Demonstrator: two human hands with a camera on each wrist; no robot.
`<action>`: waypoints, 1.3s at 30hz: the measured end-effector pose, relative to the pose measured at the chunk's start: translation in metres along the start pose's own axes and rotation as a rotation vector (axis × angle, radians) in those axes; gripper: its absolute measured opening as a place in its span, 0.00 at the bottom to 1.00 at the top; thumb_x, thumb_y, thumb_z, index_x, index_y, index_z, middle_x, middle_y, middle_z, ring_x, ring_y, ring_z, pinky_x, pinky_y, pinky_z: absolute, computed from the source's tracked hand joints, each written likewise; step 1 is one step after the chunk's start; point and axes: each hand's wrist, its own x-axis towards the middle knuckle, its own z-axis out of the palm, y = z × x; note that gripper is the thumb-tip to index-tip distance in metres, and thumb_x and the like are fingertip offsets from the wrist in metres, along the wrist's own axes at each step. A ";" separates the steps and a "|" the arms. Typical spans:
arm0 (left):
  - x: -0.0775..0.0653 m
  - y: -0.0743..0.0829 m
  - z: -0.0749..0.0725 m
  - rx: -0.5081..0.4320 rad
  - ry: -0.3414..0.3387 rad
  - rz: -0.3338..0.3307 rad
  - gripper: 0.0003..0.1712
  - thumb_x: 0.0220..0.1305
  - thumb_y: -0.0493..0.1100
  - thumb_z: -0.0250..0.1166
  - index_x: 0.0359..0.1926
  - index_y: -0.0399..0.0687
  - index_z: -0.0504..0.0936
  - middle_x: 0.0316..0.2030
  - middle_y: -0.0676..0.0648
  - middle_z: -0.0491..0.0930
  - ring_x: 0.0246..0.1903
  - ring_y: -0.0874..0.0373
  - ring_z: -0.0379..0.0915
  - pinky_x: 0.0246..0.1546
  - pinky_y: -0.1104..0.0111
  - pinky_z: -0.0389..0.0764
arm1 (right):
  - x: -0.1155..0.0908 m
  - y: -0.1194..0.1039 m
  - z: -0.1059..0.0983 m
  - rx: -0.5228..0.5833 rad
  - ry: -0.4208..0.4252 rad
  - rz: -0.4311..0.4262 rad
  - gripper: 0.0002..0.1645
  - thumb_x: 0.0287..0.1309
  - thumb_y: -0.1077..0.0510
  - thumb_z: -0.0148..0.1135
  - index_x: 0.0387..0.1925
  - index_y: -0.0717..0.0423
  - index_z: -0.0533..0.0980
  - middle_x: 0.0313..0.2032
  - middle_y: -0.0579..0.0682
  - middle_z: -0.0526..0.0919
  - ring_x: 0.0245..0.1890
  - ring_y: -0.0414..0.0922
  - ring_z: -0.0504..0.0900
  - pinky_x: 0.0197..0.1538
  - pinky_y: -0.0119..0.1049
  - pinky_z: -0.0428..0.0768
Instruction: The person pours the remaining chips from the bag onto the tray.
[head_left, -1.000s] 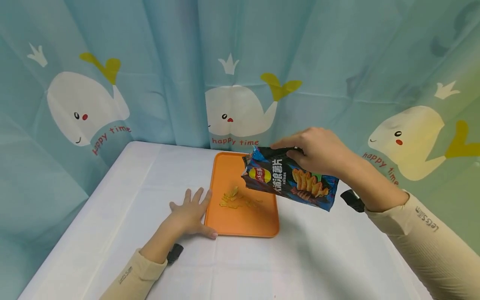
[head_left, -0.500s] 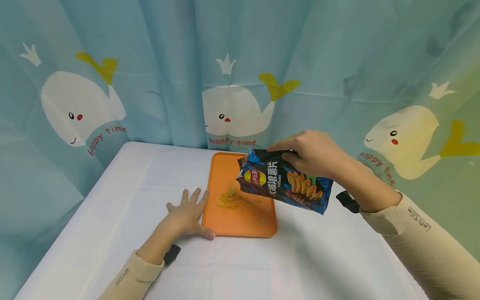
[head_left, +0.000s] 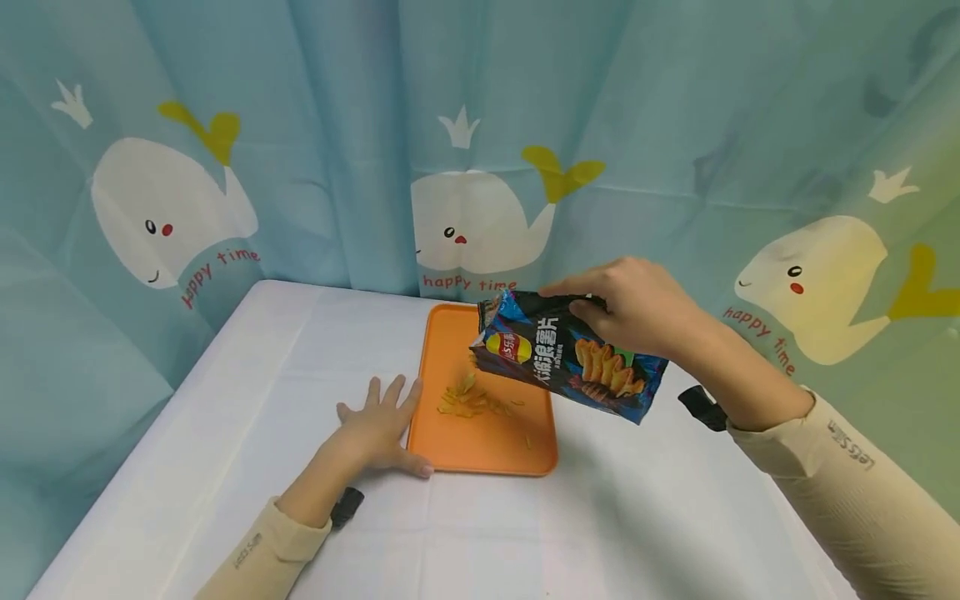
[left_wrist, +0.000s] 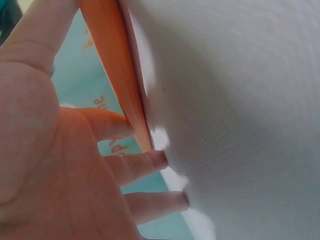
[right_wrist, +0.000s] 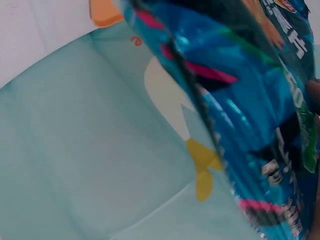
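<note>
My right hand (head_left: 630,304) grips the upper edge of a dark blue chip bag (head_left: 570,354), thumb on the printed front. The bag is tilted above the tray, its torn mouth facing left and down. Below the mouth, a small heap of yellow potato chips (head_left: 467,400) lies on an orange tray (head_left: 480,454), with a few pieces scattered to the right. Fingers spread, my left hand (head_left: 378,429) rests at the tray's left edge. In the left wrist view, the thumb and index finger touch the tray's side (left_wrist: 117,60) and other fingertips meet the white cloth.
A white cloth covers the table (head_left: 300,350). Behind it hangs a light blue curtain (head_left: 337,167) printed with white whales, close to the table's far edge. A black strap (head_left: 703,407) sits at the right wrist, another black strap (head_left: 347,507) at the left.
The bag has shifted slightly left over the tray. More chips lie on the tray, including pieces lower right, and some seem to be falling from the mouth. My left hand stays put.
</note>
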 end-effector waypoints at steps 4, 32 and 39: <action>0.001 -0.001 0.001 0.005 -0.001 -0.007 0.78 0.33 0.76 0.76 0.79 0.48 0.50 0.77 0.34 0.47 0.74 0.24 0.36 0.52 0.17 0.48 | 0.001 0.000 0.000 -0.010 -0.011 -0.010 0.24 0.64 0.62 0.62 0.56 0.33 0.82 0.14 0.39 0.69 0.09 0.38 0.57 0.17 0.32 0.58; 0.000 0.000 0.000 0.018 -0.004 -0.013 0.78 0.33 0.76 0.77 0.79 0.47 0.50 0.77 0.34 0.47 0.73 0.24 0.37 0.51 0.17 0.49 | -0.001 -0.006 -0.002 -0.013 -0.023 -0.010 0.24 0.65 0.63 0.61 0.56 0.35 0.82 0.19 0.43 0.77 0.09 0.38 0.59 0.17 0.33 0.60; 0.001 0.000 0.000 0.015 -0.004 -0.009 0.78 0.33 0.75 0.77 0.79 0.47 0.50 0.77 0.34 0.47 0.73 0.24 0.37 0.51 0.17 0.49 | -0.002 -0.007 -0.005 -0.020 -0.016 -0.014 0.24 0.65 0.63 0.61 0.56 0.35 0.82 0.26 0.43 0.83 0.09 0.38 0.59 0.17 0.33 0.59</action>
